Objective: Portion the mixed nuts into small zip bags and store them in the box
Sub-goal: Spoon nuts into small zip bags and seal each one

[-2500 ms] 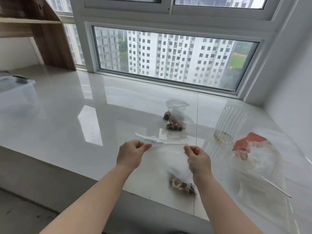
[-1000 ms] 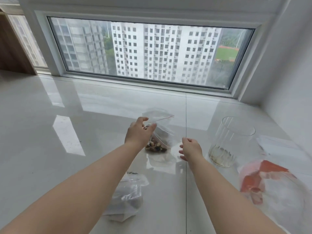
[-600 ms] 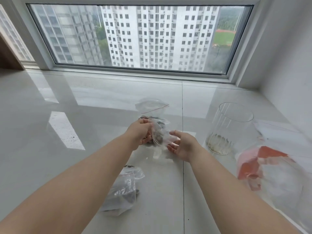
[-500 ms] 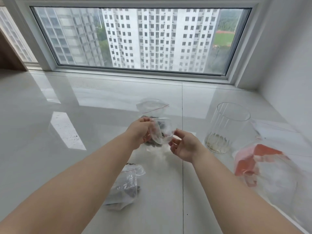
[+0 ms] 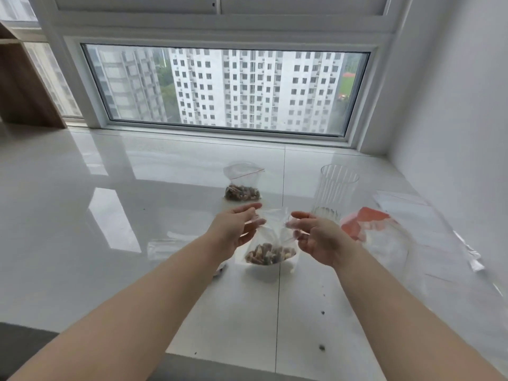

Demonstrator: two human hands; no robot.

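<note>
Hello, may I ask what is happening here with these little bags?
A person is portioning mixed nuts. Both hands hold up one small zip bag with nuts at its bottom: the left hand and the right hand pinch its top edge from either side, above the white counter. Another filled bag stands further back near the window. A ribbed clear glass and a larger red-printed bag are to the right. No box is in view.

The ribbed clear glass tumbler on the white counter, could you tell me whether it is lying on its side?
No, the ribbed clear glass tumbler stands upright on the glossy white counter, its open rim facing up.
</note>
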